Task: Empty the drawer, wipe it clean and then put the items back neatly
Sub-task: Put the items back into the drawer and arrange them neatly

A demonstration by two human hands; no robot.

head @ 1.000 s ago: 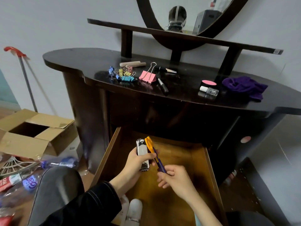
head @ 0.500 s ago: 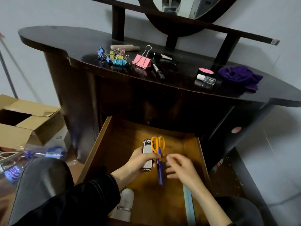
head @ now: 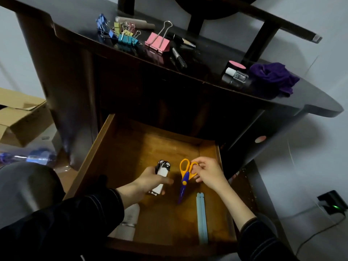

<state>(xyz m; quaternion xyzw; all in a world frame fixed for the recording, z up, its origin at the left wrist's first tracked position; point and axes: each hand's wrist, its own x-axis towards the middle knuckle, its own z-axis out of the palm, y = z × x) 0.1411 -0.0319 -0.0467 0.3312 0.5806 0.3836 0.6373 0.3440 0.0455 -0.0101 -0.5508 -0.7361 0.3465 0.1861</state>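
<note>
Passing scissors, apparently, to right hand

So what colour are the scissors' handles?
Orange, on the scissors; blades purple. Head view shows it.

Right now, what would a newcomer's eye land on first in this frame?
The two hands over the open drawer: the left hand grips a stapler, and the right hand pinches the orange handles of the scissors. Next come the bright binder clips and a purple cloth on the dark top above.
</note>
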